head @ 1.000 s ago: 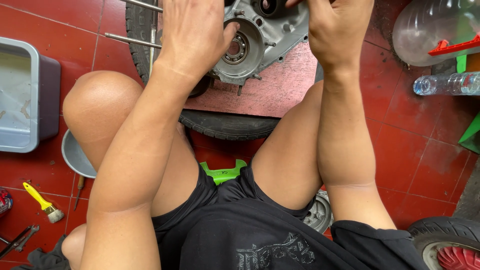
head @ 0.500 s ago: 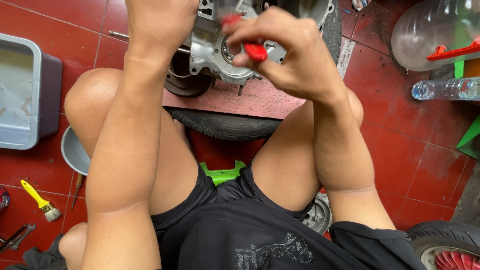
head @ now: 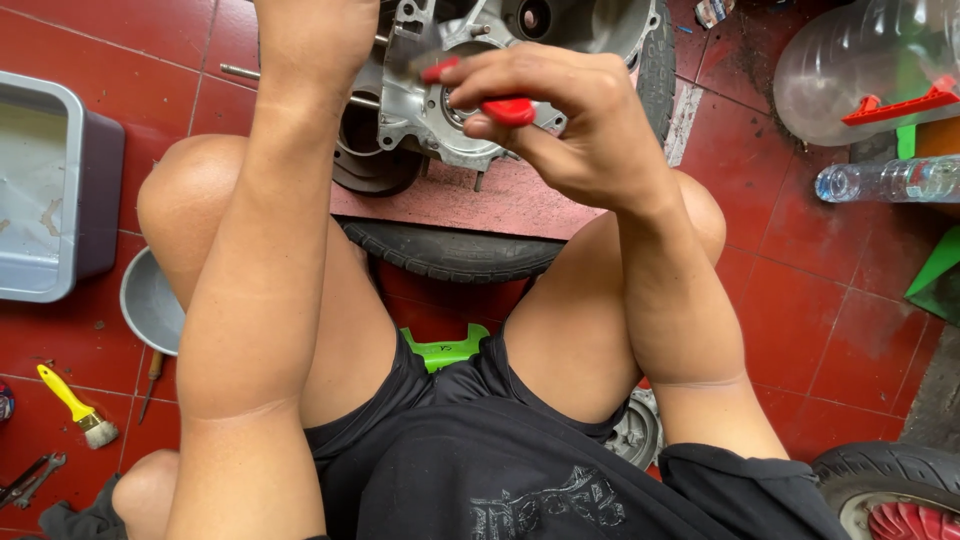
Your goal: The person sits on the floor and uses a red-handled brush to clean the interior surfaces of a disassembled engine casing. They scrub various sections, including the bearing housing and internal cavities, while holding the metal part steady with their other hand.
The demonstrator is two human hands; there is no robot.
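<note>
While squatting over the engine crankcase (head: pixel 470 90), the person is working a red-handled tool (head: pixel 495 100) at its bearing bore.

R hand (head: pixel 570 120) is closing round the red-handled tool, fingers curled, tip aiming at approx 10 o'clock toward the round bore w/ the bearing. L hand is running off the top edge at 12 o'clock, so can't tell if it's open or gripping; only the L forearm (head: pixel 270 250) is showing, reaching up beside the case. Crankcase is sitting on a tyre (head: pixel 450 250) lying flat, just beyond the knees, directly under and slightly left of the R hand. Doing it well, I'd judge, is meaning keeping the tip square to the bore, steadying the case w/ the other hand, no prying on the alloy edge. Grey tray (head: pixel 40 190) is lying at 9 o'clock, yellow brush (head: pixel 75 405) at 8, clear bottle (head: pixel 890 180) at 3.
</note>
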